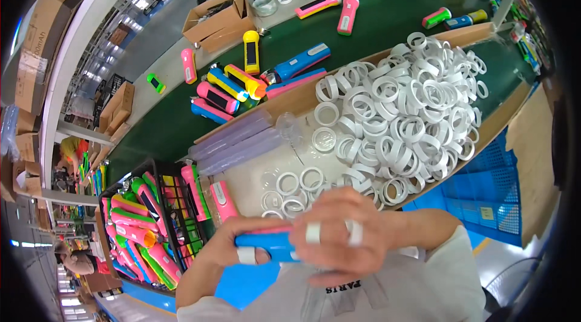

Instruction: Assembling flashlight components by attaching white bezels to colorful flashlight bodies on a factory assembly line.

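Observation:
A blue and pink flashlight (269, 243) lies crosswise in front of my chest. My left hand (227, 244) is closed around its left end, with white tape wrapped on a finger. Over its right end, my right hand (339, 234) curls its fingers, slightly blurred, and hides that end. White bands circle two of the right fingers. Just beyond my hands, loose white rings (311, 178) lie on the cardboard-edged tray (242, 192). A large heap of white rings (417, 116) fills the tray's right side. A pink flashlight (224, 201) rests near my left hand.
On the left stands a black crate (158, 170) packed with colourful flashlights. Clear plastic sleeves (239, 143) lie along the tray's far edge. Beyond it, several flashlights (230, 89) sit on a green conveyor belt (387, 25). A cardboard box (219, 22) and tape rolls (264, 5) stand behind.

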